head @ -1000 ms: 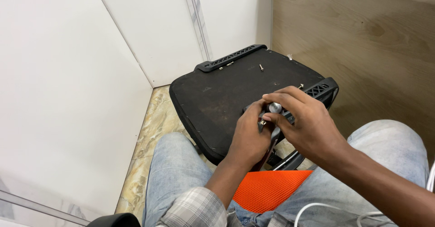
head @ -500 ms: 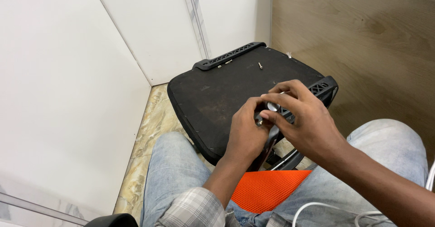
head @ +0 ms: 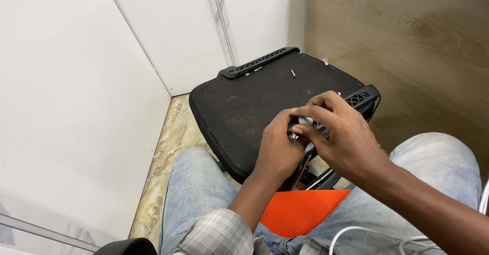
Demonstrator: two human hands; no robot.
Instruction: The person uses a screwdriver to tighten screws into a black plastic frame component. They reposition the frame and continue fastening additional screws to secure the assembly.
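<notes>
Head view shows our left hand (head: pixel 277 148) and right hand (head: pixel 344 140) pinching a small metal part (head: pixel 301 127) together over the black seat (head: pixel 254 107), a screw (head: pixel 293 73) at twelve o'clock.

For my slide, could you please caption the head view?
Both hands, left hand and right hand, pinch a small metal part over an upturned black chair seat.

No packages, labels, signs or screens show anywhere in this view.
</notes>
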